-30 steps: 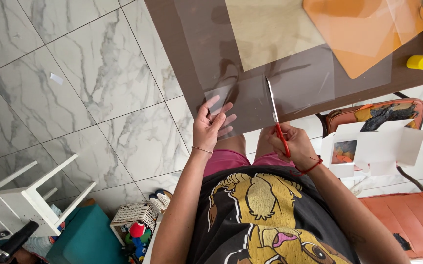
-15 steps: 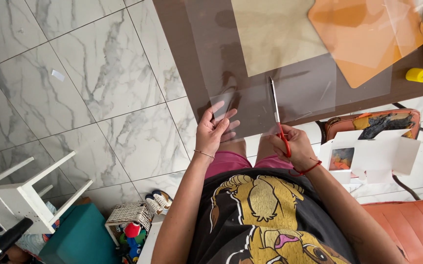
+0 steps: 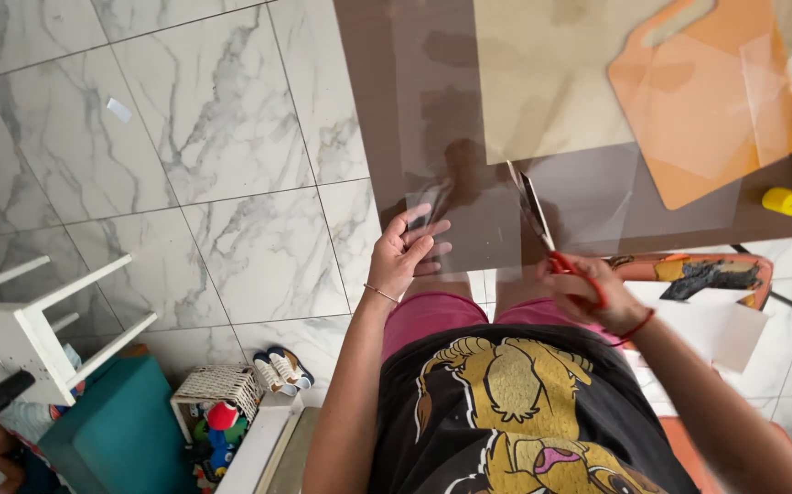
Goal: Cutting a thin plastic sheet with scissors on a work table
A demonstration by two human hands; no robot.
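My left hand (image 3: 403, 252) grips the near left edge of a clear plastic sheet (image 3: 469, 174) that hangs over the front of a brown table (image 3: 368, 101). My right hand (image 3: 592, 295) is closed on red-handled scissors (image 3: 542, 229), whose blades point away from me and up into the sheet. Both hands sit just off the table's near edge, above my lap.
A tan sheet (image 3: 551, 73) and an orange cutting mat (image 3: 698, 101) lie further back on the table, with a yellow cap (image 3: 785, 201) at the right edge. A white stool (image 3: 30, 329), a teal box (image 3: 121, 430) and a small basket (image 3: 217, 389) stand on the marble floor at left.
The view has shifted slightly. My left hand has moved down and a little right along the sheet's edge, and the scissors have tilted, blades now leaning left.
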